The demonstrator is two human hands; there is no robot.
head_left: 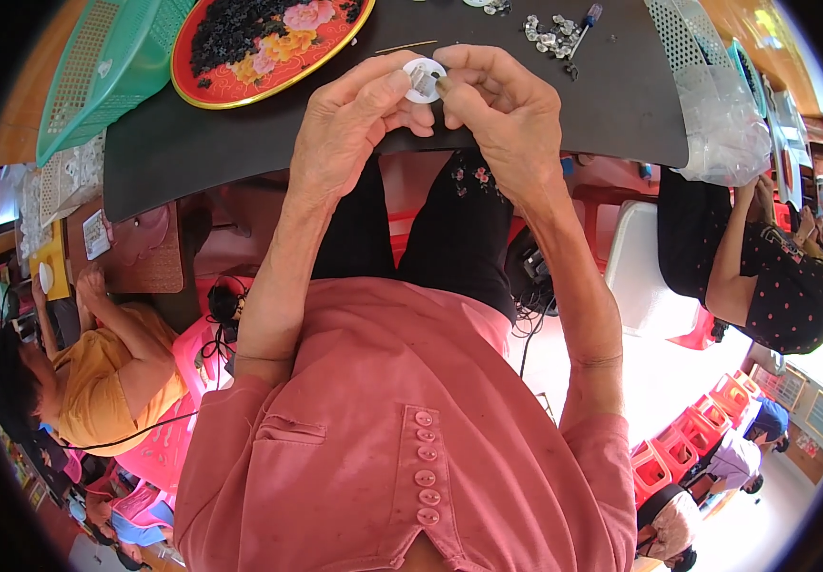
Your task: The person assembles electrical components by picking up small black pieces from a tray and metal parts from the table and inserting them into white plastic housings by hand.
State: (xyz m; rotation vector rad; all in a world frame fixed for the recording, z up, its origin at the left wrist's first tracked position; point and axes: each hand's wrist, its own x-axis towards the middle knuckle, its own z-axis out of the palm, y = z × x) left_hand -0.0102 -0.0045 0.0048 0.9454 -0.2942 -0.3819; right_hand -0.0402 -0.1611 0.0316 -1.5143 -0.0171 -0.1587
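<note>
Both my hands meet over the near edge of the dark table. A small white round part (424,93) with a clear piece on its face is pinched between the thumb and fingers of my left hand (345,119). My right hand (511,114) is closed against the part's right edge. At its thumb and fingertip shows a small black part (436,77), too tiny to make out fully. Just beyond my fingers lies a thin yellowish stick (406,46).
Far left, a red flowered tray (240,98) holds many small black pieces (240,33), beside a green basket (87,105). Clear pieces (554,40) and a screwdriver (590,17) lie far right. A plastic bag (731,138) hangs at the right edge. People sit on both sides.
</note>
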